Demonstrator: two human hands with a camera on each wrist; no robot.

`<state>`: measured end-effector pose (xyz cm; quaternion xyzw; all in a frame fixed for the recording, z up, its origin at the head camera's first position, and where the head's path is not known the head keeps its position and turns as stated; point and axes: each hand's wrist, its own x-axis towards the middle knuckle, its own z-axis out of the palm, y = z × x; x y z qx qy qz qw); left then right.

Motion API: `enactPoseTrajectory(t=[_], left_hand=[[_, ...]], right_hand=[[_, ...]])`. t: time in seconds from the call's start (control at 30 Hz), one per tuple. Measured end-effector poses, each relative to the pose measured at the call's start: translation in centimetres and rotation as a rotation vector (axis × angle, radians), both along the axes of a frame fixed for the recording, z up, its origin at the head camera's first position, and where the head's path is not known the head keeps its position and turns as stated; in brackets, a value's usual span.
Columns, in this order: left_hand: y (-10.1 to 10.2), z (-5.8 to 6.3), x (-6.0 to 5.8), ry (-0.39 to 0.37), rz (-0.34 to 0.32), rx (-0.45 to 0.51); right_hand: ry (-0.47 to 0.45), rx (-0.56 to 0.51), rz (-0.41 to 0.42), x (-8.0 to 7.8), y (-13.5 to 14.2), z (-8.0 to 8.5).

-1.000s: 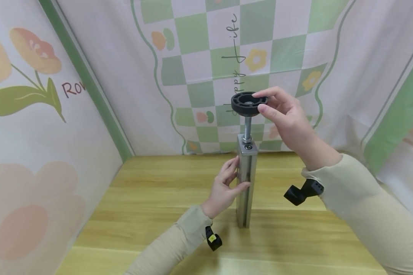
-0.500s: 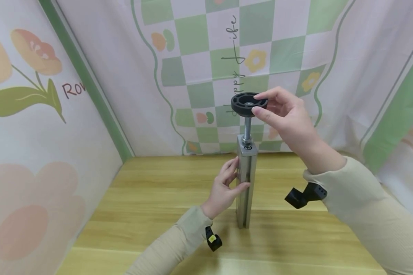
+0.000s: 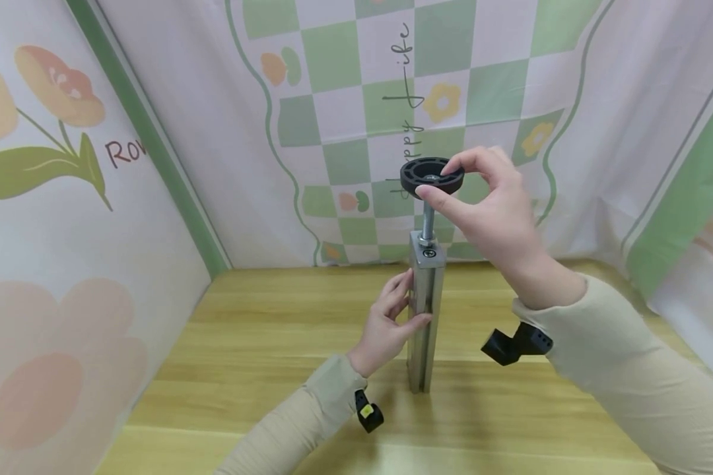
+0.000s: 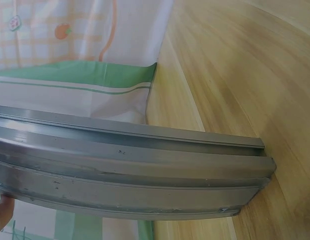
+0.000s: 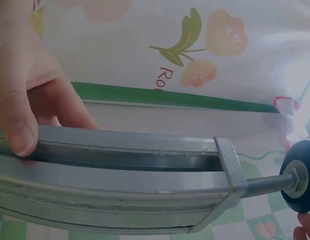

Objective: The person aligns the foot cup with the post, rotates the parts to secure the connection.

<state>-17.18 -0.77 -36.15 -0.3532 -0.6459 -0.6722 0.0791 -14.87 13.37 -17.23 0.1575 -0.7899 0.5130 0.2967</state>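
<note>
An aluminium profile [image 3: 421, 356] stands upright on the wooden table, its lengthwise groove facing the person. A threaded rod [image 3: 429, 223] rises from its end plate [image 3: 430, 258] and carries a round black levelling foot [image 3: 412, 183], hollow side up. My left hand [image 3: 385, 330] grips the profile around its upper half, with the thumb [image 5: 21, 137] lying at the groove in the right wrist view. My right hand [image 3: 502, 214] pinches the foot's rim, thumb on the near side and index finger over its hollow. In the right wrist view a nut [image 5: 298, 182] sits against the foot's underside.
The wooden table [image 3: 261, 330] reaches back to a checked fabric backdrop [image 3: 333, 119]. A printed flower panel [image 3: 65, 264] stands along the left side. A black wrist camera [image 3: 517, 344] hangs under the right sleeve, and another black wrist camera [image 3: 369, 412] under the left.
My right hand has shifted left around the foot, its thumb sliding along the near rim toward the middle. The left hand and the profile have stayed in place.
</note>
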Motion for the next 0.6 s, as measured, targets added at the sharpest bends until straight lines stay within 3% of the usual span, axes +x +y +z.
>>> enactPoseTrajectory(t=[0.1, 0.23, 0.33, 0.6], left_hand=[[0.0, -0.1, -0.1, 0.006, 0.001, 0.000], [0.0, -0.3, -0.1, 0.017, 0.001, -0.003], [0.1, -0.4, -0.1, 0.022, -0.002, 0.001], [0.1, -0.3, -0.1, 0.018, 0.002, 0.012]], right_hand=[[0.005, -0.018, -0.010, 0.0, -0.2, -0.3], [-0.010, -0.078, 0.061, -0.2, 0.0, -0.7], [-0.034, -0.144, 0.210, -0.5, 0.3, -0.7], [-0.096, -0.418, 0.737, -3.1, 1.0, -0.6]])
